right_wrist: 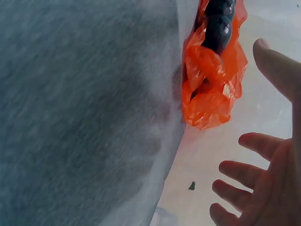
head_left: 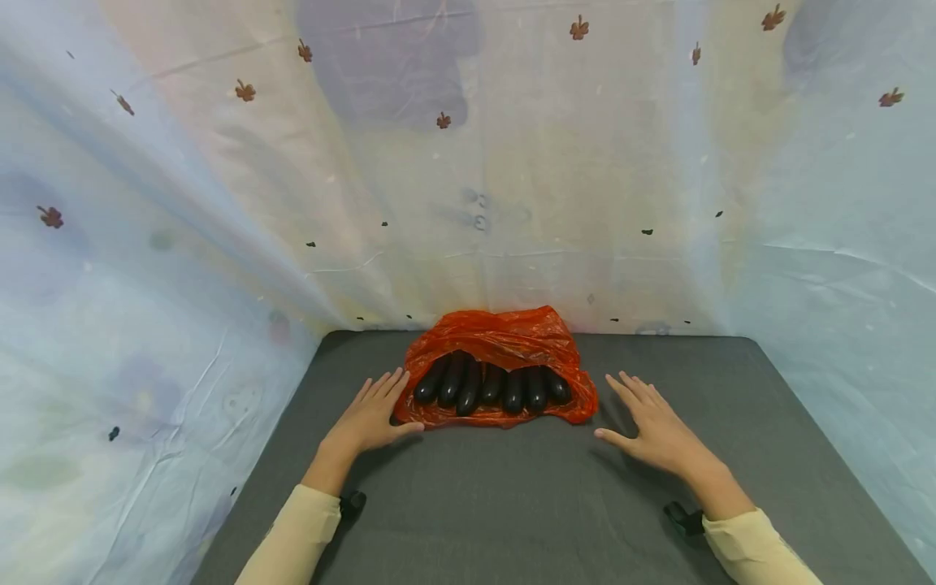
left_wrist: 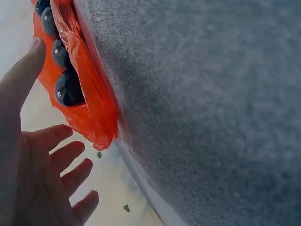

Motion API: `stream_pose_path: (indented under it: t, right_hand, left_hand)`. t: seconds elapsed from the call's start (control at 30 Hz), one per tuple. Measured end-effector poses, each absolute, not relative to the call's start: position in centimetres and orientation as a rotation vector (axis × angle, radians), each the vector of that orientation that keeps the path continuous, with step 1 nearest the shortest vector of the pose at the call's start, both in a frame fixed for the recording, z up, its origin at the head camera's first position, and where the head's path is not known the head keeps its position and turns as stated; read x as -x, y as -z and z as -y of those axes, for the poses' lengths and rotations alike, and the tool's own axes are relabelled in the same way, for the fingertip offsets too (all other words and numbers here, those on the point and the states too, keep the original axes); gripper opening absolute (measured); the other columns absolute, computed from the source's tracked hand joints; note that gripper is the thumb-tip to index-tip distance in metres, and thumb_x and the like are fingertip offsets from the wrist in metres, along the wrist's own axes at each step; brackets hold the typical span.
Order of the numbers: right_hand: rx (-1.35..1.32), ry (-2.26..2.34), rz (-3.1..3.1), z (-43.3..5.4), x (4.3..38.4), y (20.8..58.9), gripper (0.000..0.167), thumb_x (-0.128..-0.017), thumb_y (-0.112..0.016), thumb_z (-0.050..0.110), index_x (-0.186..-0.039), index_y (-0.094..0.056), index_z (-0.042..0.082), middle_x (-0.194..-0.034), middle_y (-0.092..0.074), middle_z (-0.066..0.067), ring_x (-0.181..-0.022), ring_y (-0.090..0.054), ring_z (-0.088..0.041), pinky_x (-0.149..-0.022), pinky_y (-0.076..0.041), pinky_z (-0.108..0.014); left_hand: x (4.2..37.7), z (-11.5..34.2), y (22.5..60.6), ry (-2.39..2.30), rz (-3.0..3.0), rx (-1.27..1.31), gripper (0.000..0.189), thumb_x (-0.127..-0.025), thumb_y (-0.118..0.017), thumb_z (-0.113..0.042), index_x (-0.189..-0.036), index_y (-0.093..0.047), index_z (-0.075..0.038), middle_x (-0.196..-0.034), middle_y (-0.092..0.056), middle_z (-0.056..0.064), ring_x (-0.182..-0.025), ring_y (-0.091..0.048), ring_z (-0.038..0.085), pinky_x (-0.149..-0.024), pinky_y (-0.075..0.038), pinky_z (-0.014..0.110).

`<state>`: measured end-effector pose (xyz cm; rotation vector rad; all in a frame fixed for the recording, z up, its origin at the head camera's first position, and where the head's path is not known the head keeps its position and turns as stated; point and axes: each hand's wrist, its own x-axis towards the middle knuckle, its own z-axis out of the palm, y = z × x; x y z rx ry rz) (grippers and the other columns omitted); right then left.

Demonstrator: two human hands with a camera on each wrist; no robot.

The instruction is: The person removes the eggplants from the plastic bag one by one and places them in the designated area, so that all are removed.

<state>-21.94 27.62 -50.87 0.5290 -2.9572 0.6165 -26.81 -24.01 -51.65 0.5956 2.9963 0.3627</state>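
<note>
Orange bag (head_left: 499, 328) between both grips (head_left: 367, 419) (head_left: 654, 426)

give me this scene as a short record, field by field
container: orange-red plastic bag, mouth open toward the person
contents: dark glossy eggplants, about seven visible, side by side
left hand: fingers extended, beside the bag's left end; contact unclear
right hand: fingers spread, apart from the bag's right end
surface: grey table
backdrop: patterned curtain
</note>
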Motion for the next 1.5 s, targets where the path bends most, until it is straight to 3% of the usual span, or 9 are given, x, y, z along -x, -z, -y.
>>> stream_pose_path:
  t: [0.23,0.4,0.63,0.97,1.5]
  right_hand:
    - [-0.561,-0.668,2.937,-26.3,22.2,50.5,0.099,-0.095,-0.078,0.057,-0.167,-0.035,0.005,-0.171,-0.030,-0.029,-0.156,-0.025,-0.055,-0.123,-0.022,-0.075]
    - [-0.579,-0.698,2.918,-25.4,22.2,50.1,0.096,-0.097,-0.077,0.055,-0.167,-0.035,0.005,-0.170,-0.031,-0.028,-0.155,-0.027,-0.055,-0.117,-0.030,-0.078]
    - [-0.630,-0.747,2.853,-23.8,22.6,50.3,0.088,-0.097,-0.081,0.041,-0.164,-0.040,0.001,-0.167,-0.038,-0.027,-0.151,-0.036,-0.052,-0.114,-0.040,-0.074]
    - [-0.682,-0.844,2.707,-21.9,23.4,51.0,0.067,-0.096,-0.085,0.029,-0.151,-0.058,0.002,-0.151,-0.059,-0.022,-0.139,-0.054,-0.047,-0.108,-0.048,-0.069]
    - [-0.592,-0.908,2.726,-20.3,24.8,51.8,0.059,-0.097,-0.083,0.024,-0.145,-0.062,-0.005,-0.141,-0.065,-0.025,-0.129,-0.062,-0.047,-0.104,-0.053,-0.065]
  left_hand:
    - [27.4,23.8,51.8,-0.356,-2.974,-0.566,0.111,-0.096,-0.070,-0.068,-0.171,-0.021,-0.004,-0.178,-0.019,0.019,-0.163,-0.020,0.041,-0.133,-0.010,0.061]
    - [27.8,23.5,51.9,-0.355,-2.957,-0.562,0.111,-0.096,-0.071,-0.066,-0.171,-0.020,-0.002,-0.178,-0.018,0.019,-0.164,-0.019,0.040,-0.133,-0.012,0.057]
    - [28.2,23.0,51.8,-0.340,-2.943,-0.566,0.110,-0.097,-0.073,-0.060,-0.170,-0.020,0.002,-0.177,-0.018,0.022,-0.164,-0.018,0.042,-0.133,-0.016,0.057]
    - [28.6,22.3,52.2,-0.249,-2.943,-0.557,0.105,-0.100,-0.070,-0.058,-0.171,-0.019,0.000,-0.178,-0.017,0.019,-0.165,-0.017,0.038,-0.134,-0.016,0.053]
    - [28.7,22.0,52.6,-0.234,-2.914,-0.552,0.102,-0.101,-0.071,-0.055,-0.170,-0.021,0.002,-0.177,-0.020,0.022,-0.164,-0.018,0.039,-0.134,-0.015,0.053]
